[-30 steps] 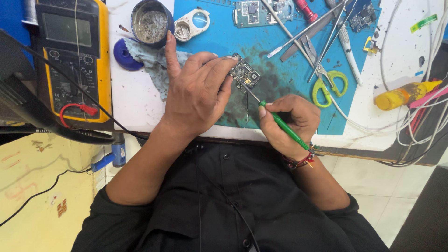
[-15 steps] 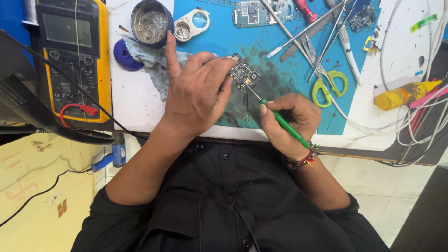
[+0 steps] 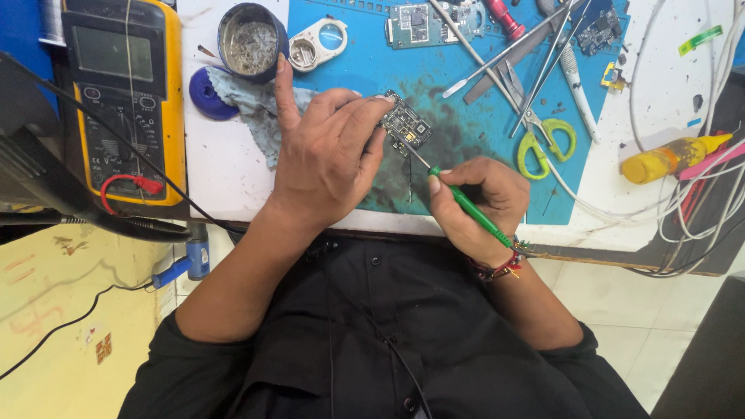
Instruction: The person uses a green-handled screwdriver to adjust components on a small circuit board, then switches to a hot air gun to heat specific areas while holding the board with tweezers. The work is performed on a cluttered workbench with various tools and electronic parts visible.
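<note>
While the left hand (image 3: 326, 159) fingers pinch a small dark circuit board (image 3: 406, 126), the right hand (image 3: 477, 202) fingers grip a slim green screwdriver (image 3: 466, 206).

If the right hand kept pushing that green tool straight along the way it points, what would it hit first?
The right hand aims the green tool up-left; its tip already seems to meet the small circuit board, pinched by the left hand. Beyond lie that hand's fingers. Depth is uncertain.

Our left hand (image 3: 326, 159) lies palm down, index finger stretched straight out, thumb and remaining fingers curled inward in a pinch. Our right hand (image 3: 477, 198) is closed in a pen-like grip, its wrist bent and ringed by a red-beaded bracelet (image 3: 497, 269). Both forearms angle inward from black sleeves.
</note>
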